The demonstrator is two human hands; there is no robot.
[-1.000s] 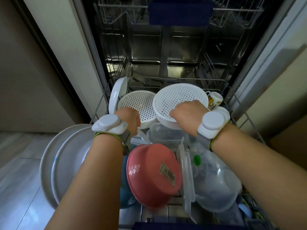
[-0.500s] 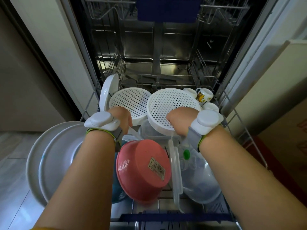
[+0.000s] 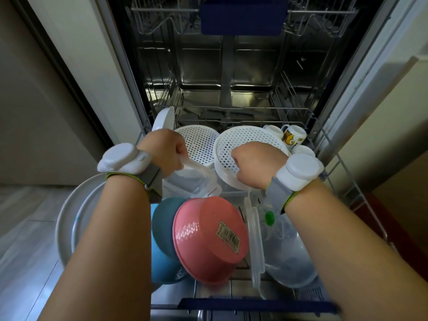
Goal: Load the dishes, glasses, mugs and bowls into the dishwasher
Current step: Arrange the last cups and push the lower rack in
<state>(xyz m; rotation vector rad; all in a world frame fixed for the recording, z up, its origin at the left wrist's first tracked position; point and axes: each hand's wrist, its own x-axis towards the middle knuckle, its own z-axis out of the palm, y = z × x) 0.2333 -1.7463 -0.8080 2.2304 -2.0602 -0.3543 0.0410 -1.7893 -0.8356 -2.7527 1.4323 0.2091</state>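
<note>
The dishwasher's lower rack [image 3: 342, 172] is pulled out and full. My left hand [image 3: 165, 150] grips the rim of a clear plastic container [image 3: 196, 179] lifted slightly above the rack's middle. My right hand [image 3: 256, 162] holds the near edge of a white perforated colander [image 3: 250, 144]. A second white colander [image 3: 199, 142] leans behind the left hand, next to a white plate [image 3: 163, 118]. A pink bowl [image 3: 208, 239] and teal bowl [image 3: 162, 223] lie on edge in front. Mugs [image 3: 293, 136] stand at the back right.
Large white plates [image 3: 69, 216] stand at the rack's left edge. A clear lid [image 3: 253, 239] and clear tub with a green valve [image 3: 289, 251] fill the right side. The upper rack [image 3: 162, 22] sits pushed in above. Cabinet panels flank both sides.
My left hand has lifted the clear container's rim up out from among the dishes. The right hand stays on the colander's edge. The camera has shifted slightly.
</note>
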